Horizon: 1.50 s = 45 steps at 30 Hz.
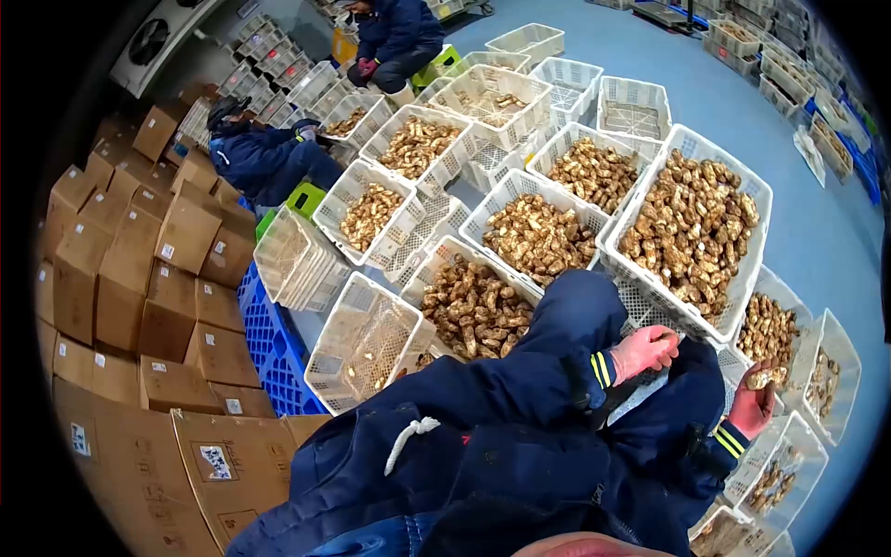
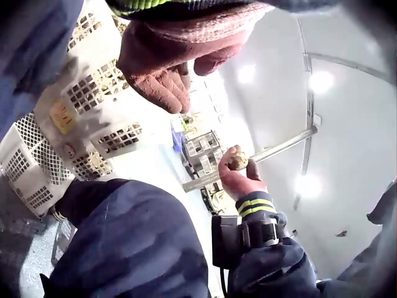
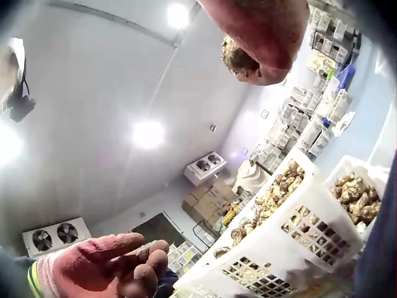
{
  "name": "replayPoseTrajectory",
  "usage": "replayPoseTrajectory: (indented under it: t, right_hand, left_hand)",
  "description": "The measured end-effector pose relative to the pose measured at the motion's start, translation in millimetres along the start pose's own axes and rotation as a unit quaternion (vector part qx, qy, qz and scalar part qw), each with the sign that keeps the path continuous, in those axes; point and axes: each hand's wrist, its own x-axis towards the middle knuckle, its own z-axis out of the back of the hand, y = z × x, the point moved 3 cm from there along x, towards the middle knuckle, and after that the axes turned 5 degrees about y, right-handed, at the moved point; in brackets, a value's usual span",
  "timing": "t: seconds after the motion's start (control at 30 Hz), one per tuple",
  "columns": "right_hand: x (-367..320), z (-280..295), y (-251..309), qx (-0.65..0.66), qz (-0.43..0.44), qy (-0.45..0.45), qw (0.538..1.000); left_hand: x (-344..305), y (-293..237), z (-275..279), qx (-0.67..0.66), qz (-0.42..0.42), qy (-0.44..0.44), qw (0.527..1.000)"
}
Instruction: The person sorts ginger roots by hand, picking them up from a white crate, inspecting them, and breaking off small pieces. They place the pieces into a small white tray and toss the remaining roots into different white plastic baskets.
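Observation:
My right hand [image 1: 750, 407], in a pink-red glove, pinches a pale brown, dirt-specked mushroom [image 1: 767, 377] over the right knee. In the left wrist view its thumb and fingers close round the mushroom [image 2: 238, 161]. The left hand [image 1: 646, 352], gloved alike, hovers above my lap, close to the near corner of a big white crate [image 1: 608, 251] heaped with mushrooms [image 1: 691, 232]. Its fingers [image 3: 144, 277] are bent inward in the right wrist view; I cannot tell whether something small lies between them.
Several white perforated crates of mushrooms surround my legs, one [image 1: 543, 278] just ahead. An emptier crate [image 1: 367, 343] is at left, by a blue pallet [image 1: 269, 343]. Cardboard boxes [image 1: 167, 306] are stacked at far left. Two people [image 1: 264, 158] sit beyond the crates.

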Motion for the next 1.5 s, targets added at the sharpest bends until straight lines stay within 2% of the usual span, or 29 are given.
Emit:
replayPoseTrajectory:
  t: [0.07,0.1,0.43,0.67,0.73,0.8,0.83,0.87,0.9,0.93,0.97,1.0,1.03,1.07,1.1,1.13,1.3,1.4,1.5]
  right_hand:
    - [1,0,0,-0.018,0.033,-0.061,0.997]
    - [2,6,2,-0.007,-0.003,0.026,1.0]
    - [2,9,2,0.001,-0.016,0.03,0.999]
    - [2,9,2,0.0,-0.01,0.025,1.0]
    - [4,14,4,0.034,-0.017,0.008,0.999]
    - [4,22,10,0.029,0.008,-0.069,0.997]
    - [5,28,8,-0.243,0.046,-0.09,0.965]
    - [2,13,-1,-0.105,0.026,-0.121,0.987]
    - [1,-1,-11,0.037,0.018,-0.161,0.986]
    - [0,-16,-19,-0.017,0.049,-0.154,0.987]
    - [-1,-32,-27,-0.072,0.08,-0.15,0.983]
    - [-1,-46,-34,-0.125,0.112,-0.15,0.974]
    - [3,-17,-18,-0.318,0.164,-0.128,0.925]
    - [3,-28,-20,-0.14,0.109,-0.032,0.984]
    - [0,-40,-22,0.04,0.028,0.03,0.998]
    - [0,-44,-20,-0.024,0.06,0.02,0.998]
    - [0,-35,-18,0.08,0.037,0.083,0.993]
    - [-2,-40,-20,0.044,0.052,0.048,0.997]
    - [-1,-43,-22,0.044,0.047,0.055,0.996]
  left_hand:
    - [-2,-4,-2,0.025,0.007,-0.01,1.0]
    - [-4,-7,-3,0.037,0.01,-0.012,0.999]
    - [-4,-6,-4,0.003,-0.011,-0.008,1.0]
    - [-5,-6,-3,0.001,0.008,-0.007,1.0]
    - [-4,-5,-2,0.0,0.009,-0.01,1.0]
    - [-2,-4,-3,0.001,0.002,-0.01,1.0]
    - [-4,-6,-2,-0.024,-0.03,0.014,0.999]
    - [-6,-10,1,-0.055,-0.053,0.046,0.996]
    - [-8,-17,-4,-0.015,-0.013,0.011,1.0]
    - [-10,-33,-9,-0.008,-0.014,0.069,0.997]
    - [-10,-34,-6,0.184,-0.124,0.102,0.97]
    - [-10,-32,-4,0.111,-0.077,0.065,0.989]
    - [-5,-28,-1,0.044,-0.023,0.025,0.998]
    - [-5,-23,0,0.042,-0.029,0.019,0.999]
    - [0,-20,1,0.064,0.002,-0.003,0.998]
    - [4,-18,4,0.091,0.028,-0.035,0.995]
    - [-1,-16,5,0.049,0.026,-0.02,0.998]
    - [-1,-16,4,0.047,0.024,-0.017,0.998]
    - [-1,-16,3,0.045,0.026,-0.018,0.999]
